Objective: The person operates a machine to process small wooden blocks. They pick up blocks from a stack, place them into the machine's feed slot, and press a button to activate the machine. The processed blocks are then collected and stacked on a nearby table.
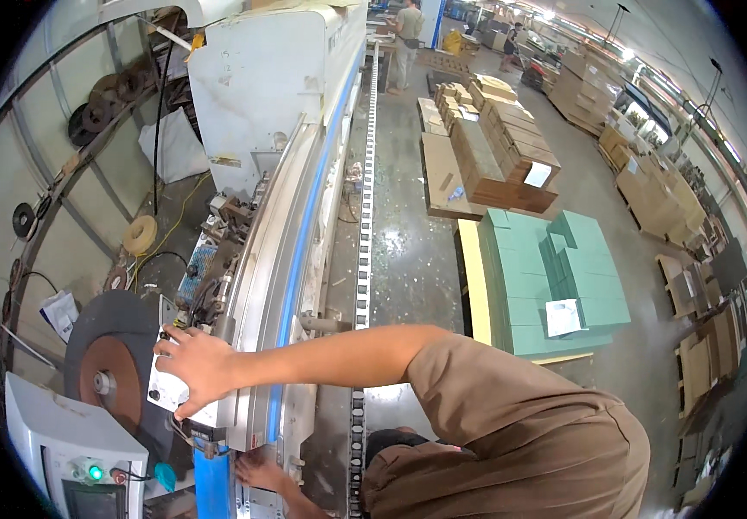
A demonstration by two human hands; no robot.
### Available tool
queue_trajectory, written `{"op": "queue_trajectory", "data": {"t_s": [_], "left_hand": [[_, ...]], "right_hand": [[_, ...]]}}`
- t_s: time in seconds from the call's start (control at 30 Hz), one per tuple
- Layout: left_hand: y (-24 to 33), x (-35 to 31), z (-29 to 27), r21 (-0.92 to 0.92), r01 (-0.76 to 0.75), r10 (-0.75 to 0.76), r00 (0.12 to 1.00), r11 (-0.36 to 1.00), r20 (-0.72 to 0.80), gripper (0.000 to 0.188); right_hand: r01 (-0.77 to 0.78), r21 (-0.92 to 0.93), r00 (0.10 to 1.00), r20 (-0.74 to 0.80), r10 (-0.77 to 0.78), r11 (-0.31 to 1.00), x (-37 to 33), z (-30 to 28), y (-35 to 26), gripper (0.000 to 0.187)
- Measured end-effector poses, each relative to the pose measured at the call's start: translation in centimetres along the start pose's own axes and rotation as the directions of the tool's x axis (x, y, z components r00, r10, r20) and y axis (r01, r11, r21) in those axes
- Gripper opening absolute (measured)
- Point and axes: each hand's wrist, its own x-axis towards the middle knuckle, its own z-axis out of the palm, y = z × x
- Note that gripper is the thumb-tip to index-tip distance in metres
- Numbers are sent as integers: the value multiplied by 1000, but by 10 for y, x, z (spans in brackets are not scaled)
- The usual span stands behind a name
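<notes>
My right arm, in a brown sleeve, reaches across to the left over a long metal machine rail (256,259). My right hand (193,368) grips a white metal box (164,387) with small dark knobs, fingers spread over its upper edge and the thumb at its lower edge. Lower down, my left hand (261,471) is at the machine's side beside a blue upright (211,484). Its fingers are partly hidden in shadow, so what they touch cannot be made out. Left of the box stands a large dark disc with a brown reel (112,381) at its middle.
A grey control panel (79,441) with a lit green button stands at lower left. A chain track (363,285) runs along the floor. Green stacked board (520,285) and brown cartons (494,156) stand to the right. A person (407,39) stands at the far end.
</notes>
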Motion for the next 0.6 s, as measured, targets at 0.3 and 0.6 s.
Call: {"op": "queue_trajectory", "data": {"t_s": [0.3, 0.6], "left_hand": [[-184, -108, -126, 146, -95, 108, 991, 985, -79, 49], [-182, -87, -154, 94, -137, 131, 990, 986, 60, 38]], "right_hand": [[5, -21, 1000, -24, -6, 1000, -3, 4, -2, 92], [-14, -20, 1000, 23, 14, 1000, 0, 2, 3, 96]]}}
